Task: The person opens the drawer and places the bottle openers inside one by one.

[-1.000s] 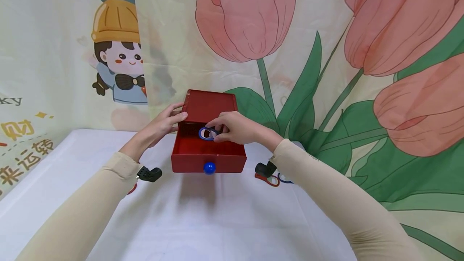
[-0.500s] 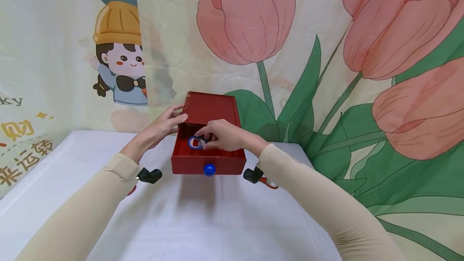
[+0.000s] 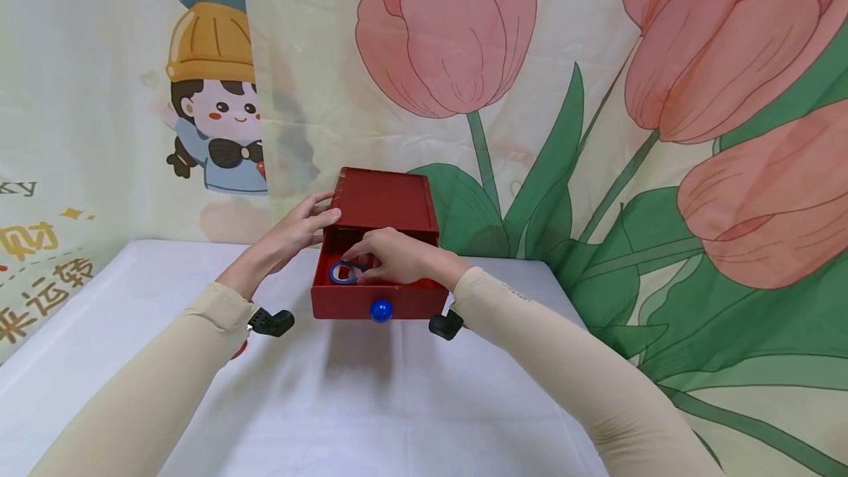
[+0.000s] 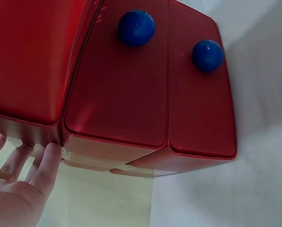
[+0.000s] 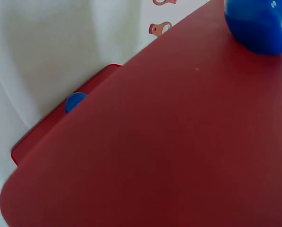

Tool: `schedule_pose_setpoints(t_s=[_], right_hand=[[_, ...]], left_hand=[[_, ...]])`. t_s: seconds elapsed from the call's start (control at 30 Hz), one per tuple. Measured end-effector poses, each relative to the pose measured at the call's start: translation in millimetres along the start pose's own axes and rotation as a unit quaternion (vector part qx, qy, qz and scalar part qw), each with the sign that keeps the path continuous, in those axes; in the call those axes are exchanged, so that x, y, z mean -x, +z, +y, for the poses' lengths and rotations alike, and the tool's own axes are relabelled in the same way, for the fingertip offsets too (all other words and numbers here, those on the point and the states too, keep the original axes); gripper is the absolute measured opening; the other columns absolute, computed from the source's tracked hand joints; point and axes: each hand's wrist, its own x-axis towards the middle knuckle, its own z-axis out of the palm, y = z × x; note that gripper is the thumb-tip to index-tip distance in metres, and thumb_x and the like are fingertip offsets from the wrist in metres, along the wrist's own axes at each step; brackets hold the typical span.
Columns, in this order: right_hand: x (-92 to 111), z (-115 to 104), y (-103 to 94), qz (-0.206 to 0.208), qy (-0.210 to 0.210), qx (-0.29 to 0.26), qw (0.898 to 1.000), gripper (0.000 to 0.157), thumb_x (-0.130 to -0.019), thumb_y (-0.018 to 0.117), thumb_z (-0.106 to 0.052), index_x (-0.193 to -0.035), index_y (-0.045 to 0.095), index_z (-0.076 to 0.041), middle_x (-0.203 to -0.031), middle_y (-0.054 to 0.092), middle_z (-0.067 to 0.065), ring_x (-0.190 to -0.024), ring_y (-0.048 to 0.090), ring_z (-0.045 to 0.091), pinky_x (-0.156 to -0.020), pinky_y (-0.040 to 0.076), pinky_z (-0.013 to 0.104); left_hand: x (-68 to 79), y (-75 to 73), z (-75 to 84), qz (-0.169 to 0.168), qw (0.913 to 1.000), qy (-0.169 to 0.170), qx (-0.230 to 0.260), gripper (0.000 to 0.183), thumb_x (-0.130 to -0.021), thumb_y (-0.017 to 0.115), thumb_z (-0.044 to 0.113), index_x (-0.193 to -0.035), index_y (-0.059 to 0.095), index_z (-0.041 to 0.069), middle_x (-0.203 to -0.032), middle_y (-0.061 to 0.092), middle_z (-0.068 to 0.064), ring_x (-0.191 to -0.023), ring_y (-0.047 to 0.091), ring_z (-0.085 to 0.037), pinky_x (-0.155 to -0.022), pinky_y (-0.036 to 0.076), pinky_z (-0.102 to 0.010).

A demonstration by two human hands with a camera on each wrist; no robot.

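My right hand [image 3: 402,255] is inside the pulled-out top drawer [image 3: 347,302] of a small red drawer cabinet [image 3: 384,199]. Its fingers and thumb pinch a blue-rimmed loop [image 3: 333,273], which lies low in the drawer's left part; its exact kind cannot be told. My left hand [image 3: 291,235] rests on the cabinet's left side, thumb near the top edge. In the left wrist view the left hand [image 4: 20,184] has its fingers nearly straight against the side wall. The drawer front [image 5: 145,156] hides the right hand in the right wrist view.
Two lower drawers [image 4: 119,90] with blue knobs [image 4: 136,28] are shut. Small red loop-ended things [image 5: 160,28] lie on the white table, and part of a red one [image 3: 240,349] shows under the left wrist. A printed curtain [image 3: 556,131] hangs behind.
The right hand has moved left and down into the drawer, carrying the blue-rimmed loop toward the drawer's front left. The left hand and the cabinet have stayed in place.
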Motion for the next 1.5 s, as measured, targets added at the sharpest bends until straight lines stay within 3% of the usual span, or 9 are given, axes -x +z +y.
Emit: schedule_pose_setpoints(t_s=[0.4,0.6,0.77,0.93,1.17,1.33,1.5], right_hand=[[-3.4,-0.2,6.1,-0.015,0.012,0.024,1.0,0.044,-0.102,0.074,-0.02,-0.144,0.067,-0.013,-0.113,0.068,0.006,-0.101,0.057,0.015,-0.083,0.048,0.019],[12.7,-0.7,-5.1,-0.001,0.004,-0.005,1.0,0.043,-0.101,0.075,-0.019,-0.143,0.068,-0.01,-0.122,0.071,0.006,-0.108,0.063,0.018,-0.089,0.054,0.022],[39.6,-1.9,-22.2,0.019,0.004,-0.014,1.0,0.041,-0.102,0.073,-0.016,-0.142,0.069,-0.009,-0.123,0.071,0.006,-0.111,0.065,0.019,-0.096,0.058,0.031],[76.5,4.0,-40.1,0.055,0.007,-0.036,0.998,0.037,-0.102,0.072,-0.012,-0.139,0.07,-0.007,-0.116,0.07,0.007,-0.104,0.067,0.017,-0.091,0.059,0.028],[135.4,27.0,-61.5,0.113,0.063,-0.058,0.99,0.04,-0.101,0.074,-0.014,-0.141,0.07,-0.012,-0.132,0.069,0.003,-0.111,0.068,0.02,-0.091,0.061,0.032],[170.4,50.7,-63.4,0.145,0.097,-0.047,0.984,0.04,-0.1,0.076,-0.014,-0.14,0.07,-0.013,-0.135,0.069,0.002,-0.114,0.066,0.024,-0.092,0.061,0.039],[192.2,74.8,-52.2,0.153,0.122,-0.022,0.98,0.042,-0.098,0.077,-0.013,-0.14,0.07,-0.008,-0.131,0.07,0.007,-0.11,0.065,0.027,-0.094,0.06,0.046]], left_hand=[[-4.1,-0.2,-0.5,-0.001,1.0,-0.002,0.005,0.082,-0.109,0.055,0.043,-0.172,0.009,0.019,-0.174,0.02,-0.02,-0.157,0.026,-0.043,-0.126,0.024,-0.067],[-4.9,0.1,-1.0,-0.003,1.0,-0.004,0.008,0.083,-0.109,0.055,0.043,-0.172,0.008,0.018,-0.174,0.019,-0.02,-0.157,0.026,-0.044,-0.126,0.024,-0.066],[-4.0,0.3,0.6,-0.004,1.0,-0.006,0.006,0.084,-0.108,0.055,0.043,-0.172,0.007,0.017,-0.174,0.019,-0.021,-0.157,0.026,-0.045,-0.126,0.025,-0.066],[-4.0,-1.3,1.4,-0.006,0.9999,-0.003,0.01,0.084,-0.108,0.055,0.042,-0.172,0.007,0.017,-0.174,0.019,-0.021,-0.157,0.026,-0.044,-0.126,0.025,-0.065],[-5.1,-1.6,3.0,-0.007,0.9999,0.004,0.015,0.082,-0.109,0.054,0.039,-0.172,0.007,0.016,-0.174,0.017,-0.022,-0.157,0.025,-0.045,-0.126,0.024,-0.066],[-6.0,0.1,2.0,-0.011,0.9997,0.002,0.021,0.082,-0.11,0.054,0.038,-0.172,0.007,0.015,-0.174,0.016,-0.023,-0.157,0.024,-0.045,-0.126,0.024,-0.066],[-5.5,-1.0,0.9,-0.007,0.9998,-0.002,0.016,0.083,-0.109,0.056,0.04,-0.172,0.008,0.016,-0.174,0.017,-0.021,-0.157,0.025,-0.044,-0.126,0.025,-0.065]])
